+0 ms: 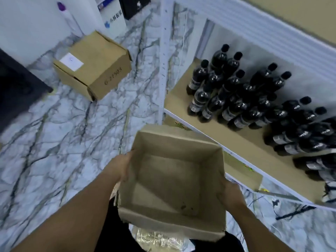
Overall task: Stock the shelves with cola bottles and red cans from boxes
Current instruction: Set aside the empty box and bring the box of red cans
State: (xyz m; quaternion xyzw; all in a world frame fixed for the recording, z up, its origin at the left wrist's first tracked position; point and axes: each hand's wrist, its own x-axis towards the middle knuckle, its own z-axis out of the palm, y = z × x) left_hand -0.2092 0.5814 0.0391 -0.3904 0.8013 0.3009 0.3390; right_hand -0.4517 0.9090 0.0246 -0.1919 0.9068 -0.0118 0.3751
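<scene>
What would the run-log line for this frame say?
open box: empty, held | left hand: grips left wall | right hand: grips right wall | cola bottles: upright on shelf | second box: on floor

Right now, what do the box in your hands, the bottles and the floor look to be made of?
Held box: matte brown corrugated cardboard, going by its torn, ragged edges. Cola bottles: likely clear glossy plastic, with highlights over dark liquid; caps black. Floor: glossy pale marble or marble-look tile, dark veins.
</scene>
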